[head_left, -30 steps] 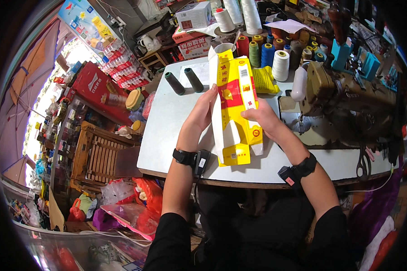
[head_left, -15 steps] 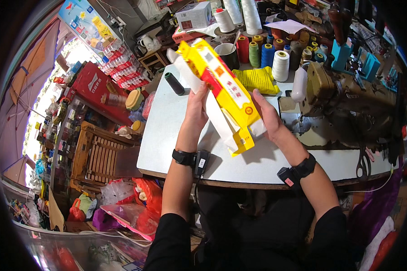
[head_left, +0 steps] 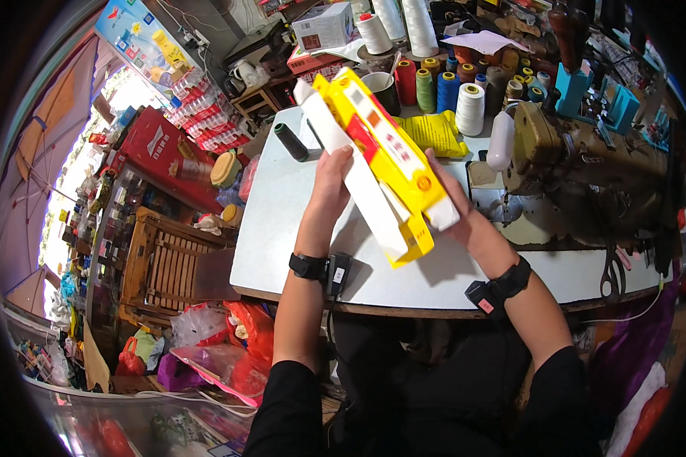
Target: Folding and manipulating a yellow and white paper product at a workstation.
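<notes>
Between my hands, above the white tabletop [head_left: 282, 251], is a long cardboard box [head_left: 401, 158] in yellow, red and white. It tilts from upper left to lower right, and end flaps stand open at both ends. My left hand [head_left: 330, 181] grips its white side panel, thumb on the outside. On the opposite long edge my right hand [head_left: 457, 206] is closed around the lower right part, its fingers partly behind the box. The inside of the box is mostly hidden. A dark green thread cone [head_left: 291, 142] lies on the table beyond my left hand.
A sewing machine [head_left: 587, 164] fills the table's right side, with black scissors [head_left: 613, 278] near the edge. Behind the box are a yellow packet [head_left: 434, 134], a dark mug [head_left: 381, 90] and several thread spools [head_left: 470, 109]. A wooden chair [head_left: 177, 259] stands left.
The box has turned slightly and its lower end has shifted a little to the right and down. My right hand has closed in tighter against its edge.
</notes>
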Available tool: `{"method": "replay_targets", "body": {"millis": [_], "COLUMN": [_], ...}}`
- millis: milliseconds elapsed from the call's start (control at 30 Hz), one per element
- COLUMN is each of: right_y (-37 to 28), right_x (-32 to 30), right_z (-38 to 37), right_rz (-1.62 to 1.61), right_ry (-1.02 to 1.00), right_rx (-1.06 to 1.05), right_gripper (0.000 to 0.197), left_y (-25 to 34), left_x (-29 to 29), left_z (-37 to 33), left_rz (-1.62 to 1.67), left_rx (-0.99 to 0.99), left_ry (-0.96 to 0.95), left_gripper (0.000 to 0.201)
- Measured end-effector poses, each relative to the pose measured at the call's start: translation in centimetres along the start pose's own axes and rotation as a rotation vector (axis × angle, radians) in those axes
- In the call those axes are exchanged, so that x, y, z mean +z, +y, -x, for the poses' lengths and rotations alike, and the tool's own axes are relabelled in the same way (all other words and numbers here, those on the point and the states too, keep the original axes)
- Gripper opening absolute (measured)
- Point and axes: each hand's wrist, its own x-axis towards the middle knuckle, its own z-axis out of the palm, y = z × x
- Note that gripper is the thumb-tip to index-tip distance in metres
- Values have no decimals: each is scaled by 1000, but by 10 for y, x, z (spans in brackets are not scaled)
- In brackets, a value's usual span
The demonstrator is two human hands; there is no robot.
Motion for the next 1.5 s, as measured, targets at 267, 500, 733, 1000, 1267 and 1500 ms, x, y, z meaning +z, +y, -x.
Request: {"method": "replay_targets", "body": {"millis": [267,500,733,1000,1267,1500], "right_y": [7,7,6,6,6,8], "right_x": [18,19,19,15,13,9], "right_z": [2,3,4,1,0,-3], "right_rz": [346,591,496,525,535,524], "right_ry": [-120,73,102,49,118,125], "right_rx": [83,70,69,107,107,96], "right_gripper": [61,51,41,40,43,43], "left_y": [-7,-6,2,2,52,98], "left_x": [5,10,20,16,41,130], "left_z": [8,9,13,6,32,169], "left_rz": [-173,-204,-113,-54,-426,-961], "left_rx": [-63,-125,-101,-76,679,818], "left_ry": [-159,-186,-222,-324,143,-623], "left_gripper": [37,42,58,66,51,18]}}
